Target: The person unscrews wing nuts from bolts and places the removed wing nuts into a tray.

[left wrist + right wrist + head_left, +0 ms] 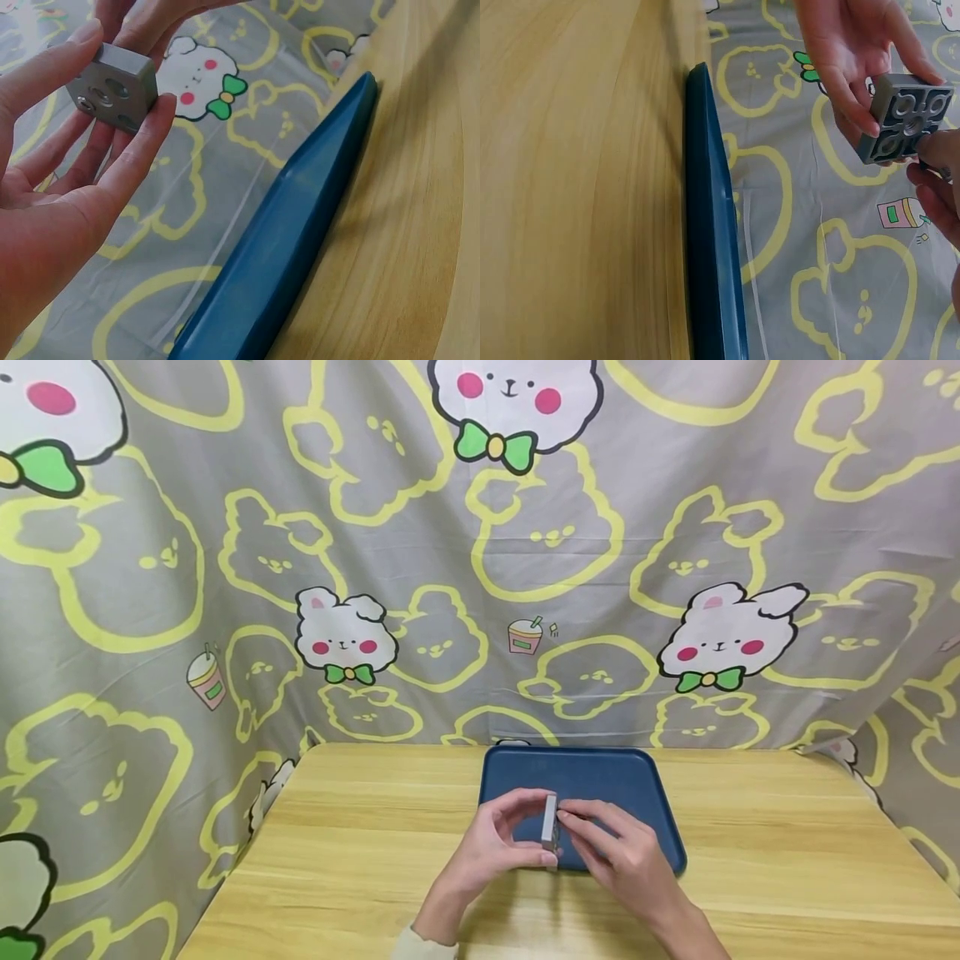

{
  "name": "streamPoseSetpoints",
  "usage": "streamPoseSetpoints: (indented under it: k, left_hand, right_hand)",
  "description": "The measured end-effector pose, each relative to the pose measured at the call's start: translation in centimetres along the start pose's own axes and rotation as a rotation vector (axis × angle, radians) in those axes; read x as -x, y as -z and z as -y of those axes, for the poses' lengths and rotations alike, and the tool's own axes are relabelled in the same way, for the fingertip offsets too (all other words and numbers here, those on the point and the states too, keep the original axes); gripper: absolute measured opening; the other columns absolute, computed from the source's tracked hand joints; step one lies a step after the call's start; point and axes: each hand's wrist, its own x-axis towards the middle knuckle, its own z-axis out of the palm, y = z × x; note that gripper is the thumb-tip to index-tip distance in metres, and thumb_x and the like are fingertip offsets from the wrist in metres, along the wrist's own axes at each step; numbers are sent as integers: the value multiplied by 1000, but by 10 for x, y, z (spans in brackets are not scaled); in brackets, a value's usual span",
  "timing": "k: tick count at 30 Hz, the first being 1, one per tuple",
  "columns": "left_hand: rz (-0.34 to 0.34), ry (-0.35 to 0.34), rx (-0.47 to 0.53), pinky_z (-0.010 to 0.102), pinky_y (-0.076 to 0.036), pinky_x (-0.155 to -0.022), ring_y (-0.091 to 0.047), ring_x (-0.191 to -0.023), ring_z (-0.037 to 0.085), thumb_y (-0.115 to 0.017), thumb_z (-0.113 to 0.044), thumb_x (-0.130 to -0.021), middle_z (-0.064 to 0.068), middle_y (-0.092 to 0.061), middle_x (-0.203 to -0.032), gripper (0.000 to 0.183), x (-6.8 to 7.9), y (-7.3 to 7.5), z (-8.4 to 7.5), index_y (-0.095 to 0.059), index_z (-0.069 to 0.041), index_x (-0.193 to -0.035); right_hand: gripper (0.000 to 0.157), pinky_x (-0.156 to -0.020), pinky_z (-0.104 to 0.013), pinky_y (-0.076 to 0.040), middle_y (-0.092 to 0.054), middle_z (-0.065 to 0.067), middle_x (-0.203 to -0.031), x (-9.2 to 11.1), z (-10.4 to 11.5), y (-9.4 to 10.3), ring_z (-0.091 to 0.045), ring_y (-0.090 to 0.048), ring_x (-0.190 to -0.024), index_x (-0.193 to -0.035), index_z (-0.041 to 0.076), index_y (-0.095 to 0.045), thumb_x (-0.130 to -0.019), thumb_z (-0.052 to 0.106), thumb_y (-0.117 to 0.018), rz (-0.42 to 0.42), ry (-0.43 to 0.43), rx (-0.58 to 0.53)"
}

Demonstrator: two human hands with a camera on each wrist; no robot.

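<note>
A grey square metal block (550, 822) stands on edge in my left hand (495, 839), over the blue tray. Thumb and fingers grip it by opposite edges. Its recessed face, with round sockets at the corners and centre, shows in the right wrist view; the plainer face of the block (111, 88) has several holes, one with a small shiny metal end in it. My right hand (630, 852) has thumb and fingertips together at a corner of the recessed face, pinching a small dark piece (946, 174). Those fingers hide most of that piece, so I cannot tell its kind.
The blue tray (517, 768) lies on the wooden table (360, 827), its far rim near the table's back edge. A grey curtain (420, 560) with rabbit prints hangs behind the table and along its sides.
</note>
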Motion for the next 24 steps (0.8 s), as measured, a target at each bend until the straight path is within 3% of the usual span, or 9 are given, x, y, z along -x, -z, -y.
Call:
streamPoseSetpoints:
  k: [4, 7, 9, 14, 19, 24]
  left_hand:
    - [-7, 4, -11, 43, -59, -94, -56, -128, 27, -85, -1, -82, 13, -58, -138, 66, 1, -1, -2, -56, 0, -141]
    - [-13, 0, -11, 43, -59, -94, -55, -129, 28, -84, 1, -82, 15, -57, -139, 64, 1, -1, -3, -57, -2, -140]
    - [-17, -8, -16, 44, -59, -94, -54, -130, 31, -84, 3, -82, 17, -56, -140, 64, 0, -1, -3, -57, -1, -140]
    - [-38, -20, -27, 46, -59, -94, -52, -131, 36, -83, 6, -81, 23, -52, -140, 64, 0, -3, -1, -56, 1, -139]
    - [-57, -22, -40, 45, -59, -94, -53, -129, 31, -83, 8, -79, 30, -51, -139, 63, 0, -4, 0, -56, 0, -135]
    - [-49, -36, -67, 45, -59, -92, -55, -127, 28, -84, 8, -79, 25, -54, -136, 62, -1, -4, 2, -57, 0, -133]
  right_hand:
    - [32, -76, -23, -60, -74, -8, -105, -2, 1, 1, -23, -72, -84, -103, 4, -79, -107, 27, -58, -1, -22, -39]
    - [27, -84, -18, -57, -73, -7, -108, -3, 1, 3, -22, -72, -90, -107, 6, -78, -103, 28, -64, 22, -108, -130]
    - [20, -89, -16, -55, -73, -7, -110, -3, 1, 5, -22, -72, -95, -110, 7, -77, -95, 20, -77, 32, -190, -197]
    - [35, -83, -21, -59, -73, -6, -111, -5, 4, 12, -17, -72, -97, -115, 11, -75, -84, -5, -81, 64, -492, -336]
    - [17, -79, -30, -63, -75, -7, -107, -7, 5, 16, -20, -74, -94, -114, 11, -74, -97, 11, -72, 112, -860, -486]
    - [30, -79, -39, -64, -74, -16, -108, -10, 4, 18, -30, -75, -94, -118, 0, -71, -97, 22, -73, 169, -1168, -659]
